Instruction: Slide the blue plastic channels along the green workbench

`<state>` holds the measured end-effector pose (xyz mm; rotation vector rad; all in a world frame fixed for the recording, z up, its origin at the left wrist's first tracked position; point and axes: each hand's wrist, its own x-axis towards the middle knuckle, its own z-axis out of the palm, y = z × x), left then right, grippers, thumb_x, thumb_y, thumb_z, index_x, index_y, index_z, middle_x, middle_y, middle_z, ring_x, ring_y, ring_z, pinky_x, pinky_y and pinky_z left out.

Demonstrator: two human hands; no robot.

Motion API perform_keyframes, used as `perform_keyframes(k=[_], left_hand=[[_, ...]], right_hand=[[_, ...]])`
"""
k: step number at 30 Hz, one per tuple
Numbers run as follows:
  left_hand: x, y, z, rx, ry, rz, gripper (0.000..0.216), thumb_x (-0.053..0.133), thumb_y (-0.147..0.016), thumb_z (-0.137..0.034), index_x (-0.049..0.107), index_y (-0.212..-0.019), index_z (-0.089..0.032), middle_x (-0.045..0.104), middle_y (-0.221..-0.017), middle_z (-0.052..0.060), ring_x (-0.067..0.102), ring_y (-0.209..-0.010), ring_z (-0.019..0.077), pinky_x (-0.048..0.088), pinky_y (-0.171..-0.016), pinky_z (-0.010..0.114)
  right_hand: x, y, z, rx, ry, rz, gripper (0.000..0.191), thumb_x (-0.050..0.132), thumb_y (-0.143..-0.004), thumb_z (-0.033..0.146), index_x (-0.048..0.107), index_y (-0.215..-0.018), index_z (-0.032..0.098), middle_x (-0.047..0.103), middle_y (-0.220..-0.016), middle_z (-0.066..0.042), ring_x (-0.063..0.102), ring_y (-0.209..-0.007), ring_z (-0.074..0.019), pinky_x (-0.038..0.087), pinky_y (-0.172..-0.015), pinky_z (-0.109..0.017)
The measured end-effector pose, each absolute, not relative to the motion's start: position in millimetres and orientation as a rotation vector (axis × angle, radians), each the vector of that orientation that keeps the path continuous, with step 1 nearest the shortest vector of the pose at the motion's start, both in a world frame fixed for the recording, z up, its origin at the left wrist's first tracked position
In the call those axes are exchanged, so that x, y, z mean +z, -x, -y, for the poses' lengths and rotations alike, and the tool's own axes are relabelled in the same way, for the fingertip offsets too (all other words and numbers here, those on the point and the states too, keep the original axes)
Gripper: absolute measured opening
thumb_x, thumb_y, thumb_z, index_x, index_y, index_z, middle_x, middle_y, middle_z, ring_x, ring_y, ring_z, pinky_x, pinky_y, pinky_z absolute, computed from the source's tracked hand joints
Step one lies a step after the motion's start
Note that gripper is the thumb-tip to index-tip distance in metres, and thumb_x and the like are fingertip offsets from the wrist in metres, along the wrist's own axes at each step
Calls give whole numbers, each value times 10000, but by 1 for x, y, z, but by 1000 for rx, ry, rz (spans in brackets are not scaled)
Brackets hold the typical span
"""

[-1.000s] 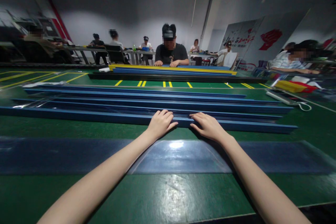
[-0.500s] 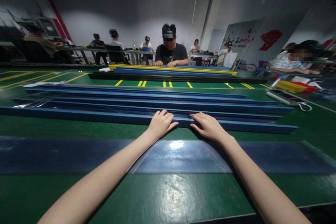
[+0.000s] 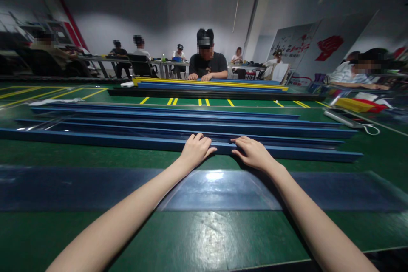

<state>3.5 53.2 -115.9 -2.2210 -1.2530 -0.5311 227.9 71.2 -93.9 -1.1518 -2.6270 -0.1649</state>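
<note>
My left hand [image 3: 196, 148] grips a long blue plastic channel strip [image 3: 127, 142] near its middle, fingers hooked over the top edge and thumb on the near side. A short way to the right, my right hand [image 3: 251, 151] holds the same strip in a like manner, its fingertips partly hidden behind the edge. The strip lies across the green table [image 3: 204, 238]. Just beyond it, more blue strips [image 3: 255, 127] lie roughly parallel. Under my forearms a long, clear plastic sheet [image 3: 95, 189] is spread flat.
Farther off lie a black strip [image 3: 191, 94] and a yellow strip [image 3: 248, 86], with a co-worker [image 3: 208, 66] seated behind them, hands on the strips. On the right are a phone-like device [image 3: 342, 117] with a white loop and a yellow-red packet [image 3: 360, 104].
</note>
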Motion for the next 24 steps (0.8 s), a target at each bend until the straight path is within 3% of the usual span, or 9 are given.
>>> perform_keyframes(k=[24], left_hand=[[-114,-4,-52,-547,2220,1248,320,443,-842,-428,554,-747,-144,620,-731,77,507,-783,213,323,-660,325]], right_hand=[[-93,-227,-71,-136,1159,2623,313,433,-836,303,557,-1083,156,587,-1120,-99,515,-1041,-207,421,-861,-328]])
